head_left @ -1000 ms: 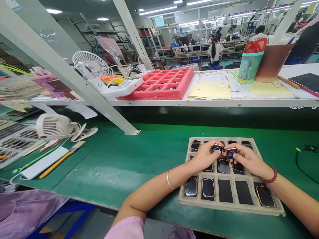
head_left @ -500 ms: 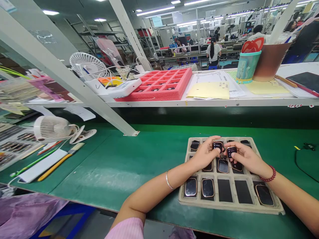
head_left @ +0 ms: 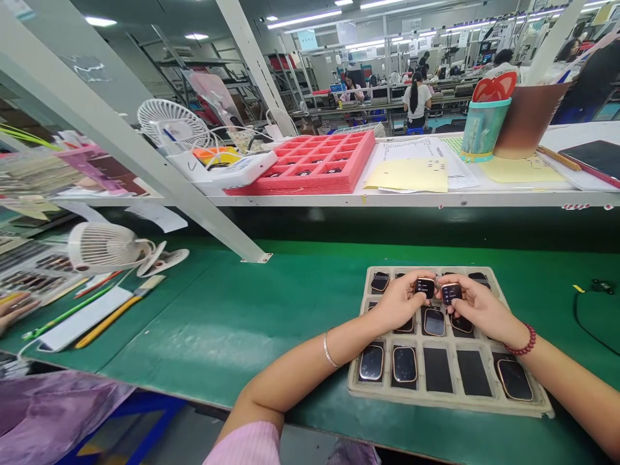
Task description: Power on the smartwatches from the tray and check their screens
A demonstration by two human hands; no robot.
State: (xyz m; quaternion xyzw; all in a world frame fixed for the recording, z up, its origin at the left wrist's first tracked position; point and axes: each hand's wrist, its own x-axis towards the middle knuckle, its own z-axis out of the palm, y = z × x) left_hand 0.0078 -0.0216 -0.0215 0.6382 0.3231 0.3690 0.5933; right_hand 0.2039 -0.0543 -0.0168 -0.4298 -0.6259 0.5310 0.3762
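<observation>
Clearly the step in hand is a paired check of watch bodies: the left hand (head_left: 398, 303) pinches one smartwatch body (head_left: 425, 287) between thumb and fingers, and the right hand (head_left: 477, 309) grips a second smartwatch body (head_left: 450, 292), both with lit screens turned up toward the camera. The two units hover almost side by side just above the far rows of the grey compartment tray (head_left: 526, 408), which lies on the green bench mat (head_left: 252, 310). Other watch bodies rest face up in the tray's middle and near rows (several near pockets are bare). As I judge it, both pieces are being inspected, so the next move calls for lowering each squarely into a free pocket of the tray, screen up, without knocking its neighbours.
</observation>
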